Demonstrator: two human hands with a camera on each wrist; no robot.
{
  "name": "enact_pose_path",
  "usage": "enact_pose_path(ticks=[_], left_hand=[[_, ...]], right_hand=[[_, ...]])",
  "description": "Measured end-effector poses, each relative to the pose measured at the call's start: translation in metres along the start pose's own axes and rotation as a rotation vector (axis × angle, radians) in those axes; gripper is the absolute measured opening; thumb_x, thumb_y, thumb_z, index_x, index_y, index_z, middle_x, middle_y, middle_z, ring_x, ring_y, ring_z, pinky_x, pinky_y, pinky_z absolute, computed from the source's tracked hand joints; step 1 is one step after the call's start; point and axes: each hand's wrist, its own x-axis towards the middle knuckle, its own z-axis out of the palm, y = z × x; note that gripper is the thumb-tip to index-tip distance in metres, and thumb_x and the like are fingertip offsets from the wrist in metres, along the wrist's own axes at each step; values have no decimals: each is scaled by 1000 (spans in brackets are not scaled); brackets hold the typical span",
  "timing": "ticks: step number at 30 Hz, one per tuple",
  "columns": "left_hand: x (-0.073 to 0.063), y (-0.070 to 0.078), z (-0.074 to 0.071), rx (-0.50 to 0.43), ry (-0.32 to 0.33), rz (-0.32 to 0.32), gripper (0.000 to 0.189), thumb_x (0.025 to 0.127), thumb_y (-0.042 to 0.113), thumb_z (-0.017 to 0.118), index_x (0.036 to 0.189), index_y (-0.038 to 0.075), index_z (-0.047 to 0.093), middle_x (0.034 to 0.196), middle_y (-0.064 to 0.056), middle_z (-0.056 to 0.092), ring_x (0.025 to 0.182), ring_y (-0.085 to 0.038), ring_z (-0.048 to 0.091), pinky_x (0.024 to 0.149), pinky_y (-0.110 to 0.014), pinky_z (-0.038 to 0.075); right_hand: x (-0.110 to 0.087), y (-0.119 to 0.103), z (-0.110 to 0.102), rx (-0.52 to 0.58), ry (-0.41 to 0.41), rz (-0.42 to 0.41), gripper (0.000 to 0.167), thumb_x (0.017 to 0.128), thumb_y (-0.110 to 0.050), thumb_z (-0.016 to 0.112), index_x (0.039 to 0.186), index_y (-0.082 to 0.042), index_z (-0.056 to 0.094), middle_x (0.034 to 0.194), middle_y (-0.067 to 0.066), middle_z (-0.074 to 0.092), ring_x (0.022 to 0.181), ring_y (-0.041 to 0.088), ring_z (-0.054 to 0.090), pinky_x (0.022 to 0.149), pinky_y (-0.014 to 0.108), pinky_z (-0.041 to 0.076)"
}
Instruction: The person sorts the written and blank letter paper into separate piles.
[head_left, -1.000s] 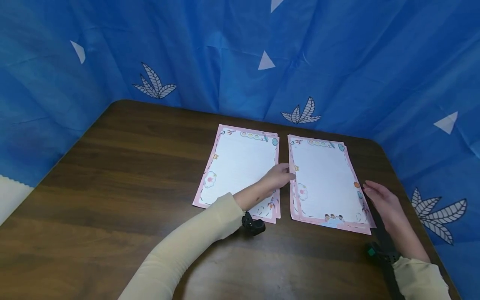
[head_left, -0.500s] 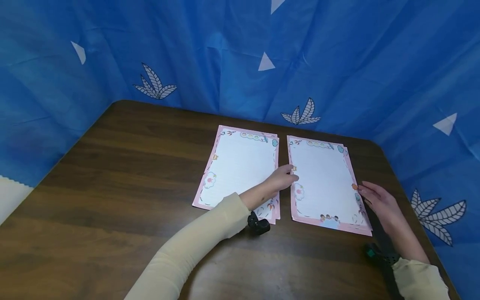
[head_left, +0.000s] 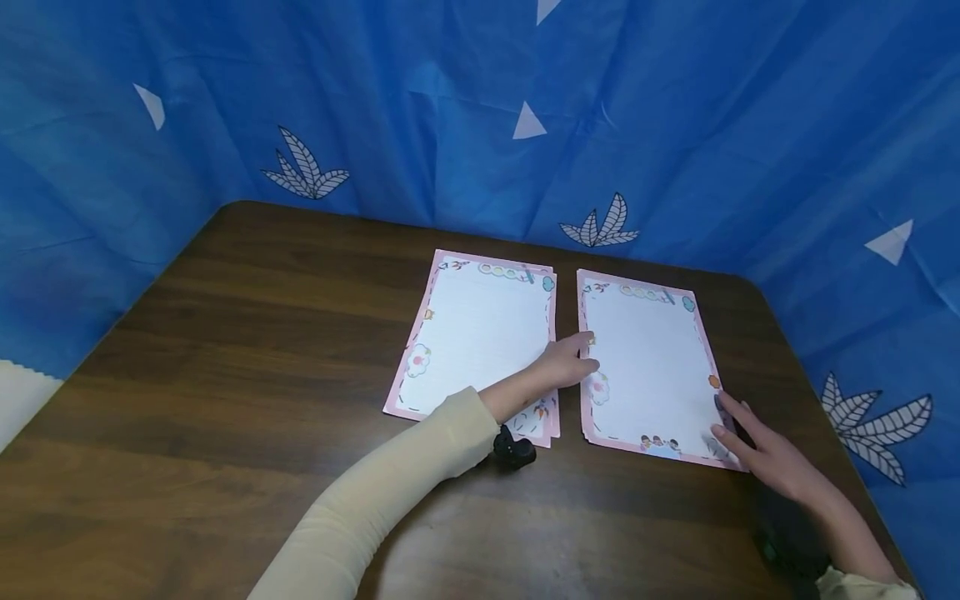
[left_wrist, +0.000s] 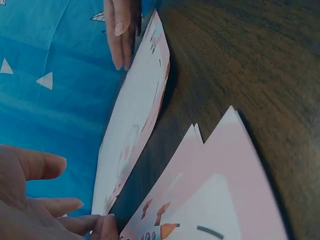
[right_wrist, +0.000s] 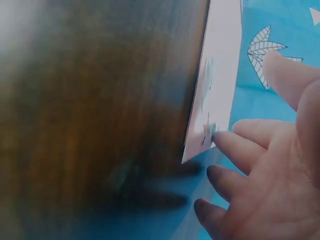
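Note:
Two stacks of pink-bordered paper lie on the table. At the left edge of the right stack (head_left: 651,367), my left hand (head_left: 564,362) has its thumb and fingers extended, with the fingertips at the border. My right hand (head_left: 776,454) reaches the lower right edge of that same stack, its fingers extended and spread apart. In the right wrist view, the right fingertips (right_wrist: 216,137) are by the printed corner of the paper (right_wrist: 220,65). The left stack (head_left: 480,325) lies partly under my left forearm, its sheets slightly offset. In the left wrist view, the left hand (left_wrist: 45,200) shows relaxed fingers.
A dark wooden table (head_left: 225,358) extends to the left and front of the stacks. Blue cloth (head_left: 450,108) with white triangles and leaf prints hangs behind the table and along its sides. A narrow gap of wood separates the stacks.
The right stack's sheets, offset at first, now lie more evenly together. My right hand has shifted towards the near right corner and spread its fingers. The left hand has moved slightly right.

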Motion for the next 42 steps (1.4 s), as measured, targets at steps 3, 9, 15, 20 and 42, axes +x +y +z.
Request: enact_pose_path(ticks=[3,9,15,20,42], left_hand=[[-1,1,1,-23,-3,0,55,92,16,54,144,9,36,140,-10,42,131,-22,34,104,-34,28],[-1,2,2,-29,-9,16,55,92,16,55,143,8,37,143,-9,40,132,-21,32,105,-33,27],[1,2,3,8,-22,32,57,90,15,58,143,8,37,143,-8,39,132,-20,32,105,-34,27],[6,3,3,98,-30,36,60,89,16,61,144,13,38,145,-5,37,133,-19,29,105,-36,26],[25,3,2,-119,13,-11,59,89,10,59,144,9,36,145,-10,34,131,-24,32,104,-36,28]], right_hand=[[-3,1,1,7,8,3,73,100,-34,43,149,-4,-1,146,35,0,129,55,-4,87,75,12],[2,-2,5,26,38,8,76,99,-36,45,149,-3,-1,146,36,1,128,57,4,90,74,13],[5,-4,7,2,56,-9,83,96,-36,51,148,0,-2,145,37,2,129,55,3,94,71,11],[8,-3,12,-66,65,-59,88,92,-35,58,146,4,1,145,37,2,130,53,-1,96,69,9],[28,7,0,303,290,39,75,99,-36,42,147,4,1,146,34,10,129,52,16,98,63,18]])
